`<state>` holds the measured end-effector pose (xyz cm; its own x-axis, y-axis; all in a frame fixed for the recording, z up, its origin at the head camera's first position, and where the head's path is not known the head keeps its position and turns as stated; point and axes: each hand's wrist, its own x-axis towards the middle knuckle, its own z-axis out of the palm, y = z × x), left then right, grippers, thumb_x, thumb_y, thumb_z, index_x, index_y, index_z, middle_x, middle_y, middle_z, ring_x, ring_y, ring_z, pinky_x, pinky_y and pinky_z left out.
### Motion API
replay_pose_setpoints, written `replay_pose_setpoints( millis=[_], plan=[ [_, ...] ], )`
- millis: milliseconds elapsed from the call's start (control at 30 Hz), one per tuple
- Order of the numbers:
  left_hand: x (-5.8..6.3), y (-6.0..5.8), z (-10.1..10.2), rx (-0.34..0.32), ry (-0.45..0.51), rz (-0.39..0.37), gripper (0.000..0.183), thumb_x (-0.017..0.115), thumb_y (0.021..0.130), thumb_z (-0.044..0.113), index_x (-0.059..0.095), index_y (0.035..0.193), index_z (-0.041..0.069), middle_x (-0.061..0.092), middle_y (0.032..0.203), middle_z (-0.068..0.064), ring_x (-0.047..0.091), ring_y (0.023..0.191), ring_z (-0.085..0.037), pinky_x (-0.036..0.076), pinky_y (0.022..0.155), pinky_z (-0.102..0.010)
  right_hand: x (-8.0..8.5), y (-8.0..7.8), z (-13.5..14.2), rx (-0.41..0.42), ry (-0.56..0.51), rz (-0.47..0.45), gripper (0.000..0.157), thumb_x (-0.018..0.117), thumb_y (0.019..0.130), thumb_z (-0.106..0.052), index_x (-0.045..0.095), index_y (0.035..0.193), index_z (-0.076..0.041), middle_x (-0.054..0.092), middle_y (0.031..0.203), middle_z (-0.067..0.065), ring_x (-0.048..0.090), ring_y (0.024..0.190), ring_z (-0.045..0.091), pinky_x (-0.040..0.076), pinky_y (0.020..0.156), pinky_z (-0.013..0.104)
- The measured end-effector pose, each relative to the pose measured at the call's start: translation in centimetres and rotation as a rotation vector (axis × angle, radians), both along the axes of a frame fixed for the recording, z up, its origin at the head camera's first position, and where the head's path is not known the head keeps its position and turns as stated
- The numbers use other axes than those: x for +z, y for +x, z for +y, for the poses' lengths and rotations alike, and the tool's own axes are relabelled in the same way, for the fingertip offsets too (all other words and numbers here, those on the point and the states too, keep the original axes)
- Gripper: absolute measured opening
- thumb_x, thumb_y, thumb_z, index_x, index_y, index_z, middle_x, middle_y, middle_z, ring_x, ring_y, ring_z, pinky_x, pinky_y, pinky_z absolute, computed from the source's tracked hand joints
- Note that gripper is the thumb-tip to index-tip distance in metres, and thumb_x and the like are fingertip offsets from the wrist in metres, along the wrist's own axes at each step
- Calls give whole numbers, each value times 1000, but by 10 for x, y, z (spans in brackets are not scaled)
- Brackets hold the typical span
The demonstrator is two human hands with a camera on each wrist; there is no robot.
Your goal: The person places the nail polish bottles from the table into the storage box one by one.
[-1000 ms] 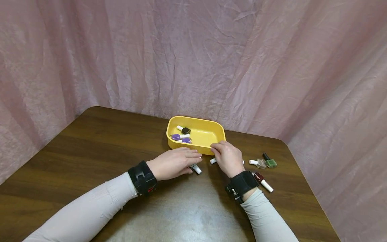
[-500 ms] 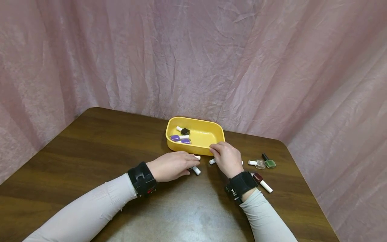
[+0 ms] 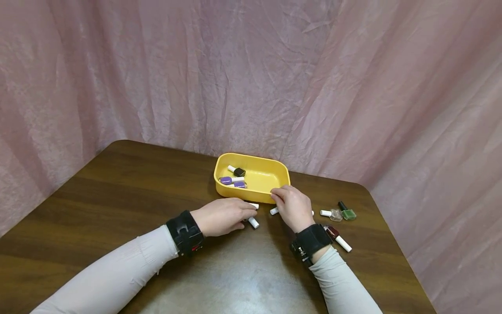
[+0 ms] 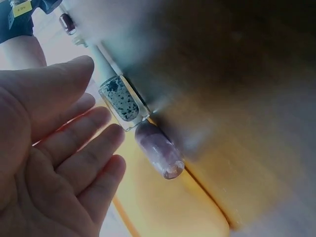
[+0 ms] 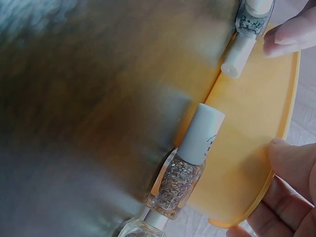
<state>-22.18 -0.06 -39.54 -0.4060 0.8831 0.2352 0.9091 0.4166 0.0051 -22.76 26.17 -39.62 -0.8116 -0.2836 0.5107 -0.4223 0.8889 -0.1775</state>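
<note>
My right hand grips the near right rim of a yellow plastic bin, thumb outside and fingers over the edge. My left hand is relaxed with spread fingers and holds nothing. Close to its fingertips lies a nail polish bottle with black-speckled polish, beside a second bottle's pale cap. Below the right hand, along the bin's near wall, is a glitter nail polish bottle with a white cap. Two purple nail polish bottles and a black one lie inside the bin.
Right of the right hand lie a clear bottle, a green bottle with a black cap and a dark red bottle. A pink curtain hangs behind the brown wooden table.
My left hand has drawn back slightly to the left, so a white cap beneath its fingers shows more. The right hand keeps its grip on the bin's rim.
</note>
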Motion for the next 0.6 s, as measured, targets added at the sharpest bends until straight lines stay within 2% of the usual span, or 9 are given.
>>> replay_pose_setpoints(
  millis=[133,367,600],
  plan=[
    [0,-4,2,-2,-18,15,47,88,97,17,72,140,6,73,141,-6,67,132,-23,49,117,-37,-1,0,-1,-1,2,12,13,83,101,-19,86,112,-12,78,98,4,73,90,26,61,76,48],
    [5,-12,7,1,-50,13,34,89,95,13,76,127,9,76,121,-1,70,115,-18,55,107,-34,0,0,-3,0,6,27,12,82,101,-19,86,111,-13,78,98,3,75,91,26,61,75,48],
    [8,-14,13,5,-83,31,32,91,93,10,79,122,11,76,110,1,71,105,-17,58,99,-33,-1,0,-3,11,-2,46,11,82,101,-19,86,109,-13,78,98,2,76,93,25,61,75,49]
  ],
)
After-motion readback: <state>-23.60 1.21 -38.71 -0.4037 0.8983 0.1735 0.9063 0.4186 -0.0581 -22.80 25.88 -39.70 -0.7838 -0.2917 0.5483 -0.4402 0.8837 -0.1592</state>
